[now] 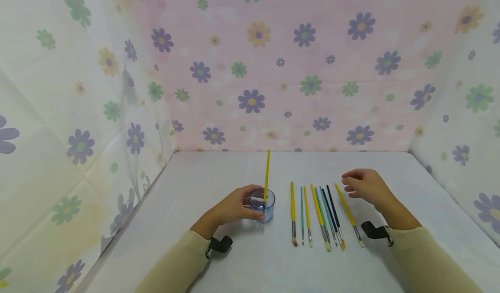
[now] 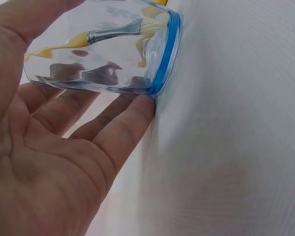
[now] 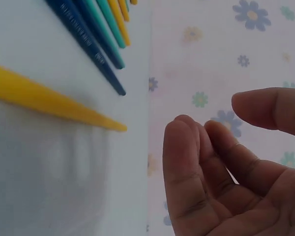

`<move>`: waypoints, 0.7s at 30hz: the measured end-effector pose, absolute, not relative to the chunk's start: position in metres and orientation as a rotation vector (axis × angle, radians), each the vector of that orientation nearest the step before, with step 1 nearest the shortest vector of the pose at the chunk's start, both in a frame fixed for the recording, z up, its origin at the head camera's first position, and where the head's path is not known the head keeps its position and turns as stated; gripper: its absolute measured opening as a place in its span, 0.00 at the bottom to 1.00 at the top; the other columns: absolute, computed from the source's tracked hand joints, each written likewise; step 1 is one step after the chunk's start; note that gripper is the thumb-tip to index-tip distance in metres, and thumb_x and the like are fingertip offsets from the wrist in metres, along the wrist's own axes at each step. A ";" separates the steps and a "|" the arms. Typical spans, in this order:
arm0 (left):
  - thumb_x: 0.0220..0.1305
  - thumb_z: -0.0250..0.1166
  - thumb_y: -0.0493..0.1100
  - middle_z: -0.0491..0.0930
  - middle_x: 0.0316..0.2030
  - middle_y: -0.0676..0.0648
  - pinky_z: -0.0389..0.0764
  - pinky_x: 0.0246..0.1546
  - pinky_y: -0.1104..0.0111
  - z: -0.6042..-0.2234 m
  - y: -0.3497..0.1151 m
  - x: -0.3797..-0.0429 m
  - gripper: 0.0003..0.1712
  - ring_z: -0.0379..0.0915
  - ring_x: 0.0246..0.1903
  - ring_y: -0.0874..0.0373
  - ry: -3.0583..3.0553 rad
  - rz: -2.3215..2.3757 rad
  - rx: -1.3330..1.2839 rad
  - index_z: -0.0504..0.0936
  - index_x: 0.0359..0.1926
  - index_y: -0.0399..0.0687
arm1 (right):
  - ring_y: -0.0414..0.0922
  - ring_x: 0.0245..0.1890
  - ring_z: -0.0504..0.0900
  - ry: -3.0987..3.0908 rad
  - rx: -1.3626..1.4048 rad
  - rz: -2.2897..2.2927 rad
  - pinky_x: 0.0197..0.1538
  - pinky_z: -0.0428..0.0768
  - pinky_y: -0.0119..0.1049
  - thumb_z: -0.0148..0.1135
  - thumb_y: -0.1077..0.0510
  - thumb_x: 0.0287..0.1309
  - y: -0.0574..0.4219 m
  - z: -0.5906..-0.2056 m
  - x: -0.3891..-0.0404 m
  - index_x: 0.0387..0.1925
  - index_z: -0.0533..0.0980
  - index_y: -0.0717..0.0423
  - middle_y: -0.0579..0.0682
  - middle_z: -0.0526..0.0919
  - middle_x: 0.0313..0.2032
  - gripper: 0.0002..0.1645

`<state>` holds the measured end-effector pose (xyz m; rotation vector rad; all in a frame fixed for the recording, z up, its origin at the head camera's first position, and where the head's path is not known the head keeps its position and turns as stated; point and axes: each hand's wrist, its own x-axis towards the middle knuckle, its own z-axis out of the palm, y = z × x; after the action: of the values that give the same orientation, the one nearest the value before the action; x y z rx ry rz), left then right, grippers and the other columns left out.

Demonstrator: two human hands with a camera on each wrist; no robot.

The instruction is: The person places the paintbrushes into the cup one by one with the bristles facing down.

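My left hand grips a clear drinking glass, thumb on the near side and fingers behind it. A yellow-handled paintbrush leans upright in the glass; its pale bristles show near the blue-tinted base in the left wrist view. My right hand hovers at the right with fingers loosely bent and nothing between them. Closest to it lies a yellow paintbrush on the table, handle end pointing away from me. In the right wrist view, that brush's handle lies left of my fingers.
Between the glass and my right hand lies a row of several paintbrushes, with a yellow one at its left, a thin teal one, and dark blue ones. The white table meets a flowered cloth wall behind.
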<state>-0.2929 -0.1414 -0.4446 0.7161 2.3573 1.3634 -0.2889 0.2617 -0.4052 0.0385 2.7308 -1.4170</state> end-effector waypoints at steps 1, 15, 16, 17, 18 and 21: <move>0.43 0.78 0.53 0.74 0.56 0.60 0.73 0.58 0.59 -0.444 -0.141 -0.293 0.43 0.73 0.56 0.60 2.364 1.358 0.710 0.67 0.61 0.71 | 0.54 0.47 0.82 2.716 0.056 -1.415 0.42 0.83 0.39 0.54 0.43 0.64 0.263 -0.407 -0.290 0.56 0.72 0.62 0.64 0.76 0.55 0.30; 0.41 0.78 0.56 0.74 0.55 0.60 0.73 0.58 0.57 -0.446 -0.142 -0.293 0.45 0.73 0.57 0.58 2.383 1.356 0.698 0.67 0.62 0.71 | 0.45 0.33 0.82 2.586 0.309 -1.282 0.37 0.83 0.36 0.61 0.47 0.59 0.277 -0.428 -0.300 0.53 0.72 0.65 0.59 0.81 0.42 0.29; 0.42 0.78 0.55 0.74 0.55 0.60 0.73 0.58 0.57 -0.446 -0.142 -0.294 0.45 0.72 0.57 0.58 2.383 1.357 0.699 0.67 0.62 0.71 | 0.45 0.33 0.81 2.584 0.306 -1.266 0.37 0.83 0.36 0.61 0.47 0.59 0.278 -0.428 -0.300 0.52 0.72 0.65 0.58 0.81 0.42 0.29; 0.42 0.78 0.55 0.74 0.56 0.60 0.73 0.58 0.57 -0.446 -0.142 -0.294 0.45 0.73 0.57 0.58 2.381 1.358 0.701 0.67 0.62 0.71 | 0.45 0.33 0.81 2.583 0.304 -1.251 0.37 0.83 0.35 0.62 0.46 0.58 0.279 -0.429 -0.300 0.51 0.73 0.65 0.57 0.81 0.41 0.29; 0.42 0.78 0.55 0.74 0.56 0.60 0.73 0.59 0.57 -0.446 -0.141 -0.294 0.45 0.72 0.57 0.57 2.376 1.360 0.704 0.67 0.62 0.70 | 0.45 0.33 0.81 2.582 0.299 -1.237 0.36 0.83 0.35 0.63 0.46 0.57 0.279 -0.429 -0.300 0.51 0.73 0.65 0.56 0.82 0.40 0.29; 0.42 0.78 0.54 0.74 0.56 0.60 0.72 0.59 0.56 -0.446 -0.141 -0.293 0.44 0.72 0.57 0.57 2.376 1.358 0.705 0.67 0.62 0.69 | 0.45 0.32 0.81 2.577 0.283 -1.200 0.36 0.83 0.36 0.65 0.46 0.56 0.280 -0.430 -0.299 0.50 0.73 0.65 0.55 0.82 0.38 0.30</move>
<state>-0.2928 -0.1414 -0.4455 0.7046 2.3763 1.3576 -0.2992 0.2800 -0.4296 0.2828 2.5770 -1.2004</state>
